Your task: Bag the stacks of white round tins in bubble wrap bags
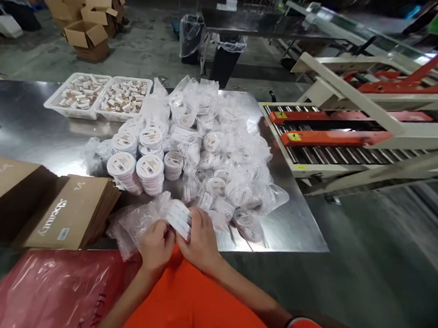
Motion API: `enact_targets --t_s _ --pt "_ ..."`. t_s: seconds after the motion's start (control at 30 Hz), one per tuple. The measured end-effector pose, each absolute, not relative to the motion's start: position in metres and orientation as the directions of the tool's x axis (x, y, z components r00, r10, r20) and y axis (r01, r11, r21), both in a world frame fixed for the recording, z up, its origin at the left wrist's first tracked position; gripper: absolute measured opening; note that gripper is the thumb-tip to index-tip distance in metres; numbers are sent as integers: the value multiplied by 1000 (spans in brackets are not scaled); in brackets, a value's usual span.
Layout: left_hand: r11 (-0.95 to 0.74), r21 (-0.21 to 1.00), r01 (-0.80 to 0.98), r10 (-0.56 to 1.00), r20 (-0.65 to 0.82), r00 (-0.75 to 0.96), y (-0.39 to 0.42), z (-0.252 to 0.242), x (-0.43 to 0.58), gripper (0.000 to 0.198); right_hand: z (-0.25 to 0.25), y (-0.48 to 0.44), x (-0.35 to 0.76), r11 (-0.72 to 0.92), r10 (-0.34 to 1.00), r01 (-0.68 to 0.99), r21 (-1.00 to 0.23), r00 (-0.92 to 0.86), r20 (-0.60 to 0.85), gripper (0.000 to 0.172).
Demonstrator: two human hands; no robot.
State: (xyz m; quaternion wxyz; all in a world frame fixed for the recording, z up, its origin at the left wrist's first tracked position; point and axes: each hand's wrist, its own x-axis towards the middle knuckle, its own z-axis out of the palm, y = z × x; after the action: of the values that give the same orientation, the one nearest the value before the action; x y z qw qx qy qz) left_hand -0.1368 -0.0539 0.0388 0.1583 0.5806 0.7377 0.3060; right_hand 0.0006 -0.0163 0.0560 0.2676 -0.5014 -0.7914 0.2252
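The right hand (200, 238) grips a tilted white stack (179, 218). The left hand (156, 243) curls just beside it, hold unclear.

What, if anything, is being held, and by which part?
A small white stack: the right hand grips its right side. The left hand is at its lower left; its exact hold is unclear.
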Motion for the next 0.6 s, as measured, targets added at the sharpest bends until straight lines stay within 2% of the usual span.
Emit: enact_targets --t_s 0.07,0.13,0.27,0.37,0.5,0.6 --pt "138 589 796 938 180 -296 -52 40 -139 28 61 -13 -2 317 934 726 -610 -352 67 44" --pt "152 544 825 919 228 -320 -47 41 -142 26 66 -11 -4 288 934 753 -592 -358 0 42" --pt "187 472 862 905 257 -338 -35 47 -150 18 67 -12 -5 307 922 760 -573 -387 -19 40" --pt "109 428 897 924 288 -250 -32 54 -151 21 63 -14 -3 315 928 748 -584 -372 23 43" --pt "-44 512 858 935 324 -145 -39 60 -144 25 62 -11 -1 337 928 759 -557 -366 63 51" --pt "-67 646 760 948 280 -154 -42 57 -134 23 59 -6 0 320 929 734 -599 -369 43 61"
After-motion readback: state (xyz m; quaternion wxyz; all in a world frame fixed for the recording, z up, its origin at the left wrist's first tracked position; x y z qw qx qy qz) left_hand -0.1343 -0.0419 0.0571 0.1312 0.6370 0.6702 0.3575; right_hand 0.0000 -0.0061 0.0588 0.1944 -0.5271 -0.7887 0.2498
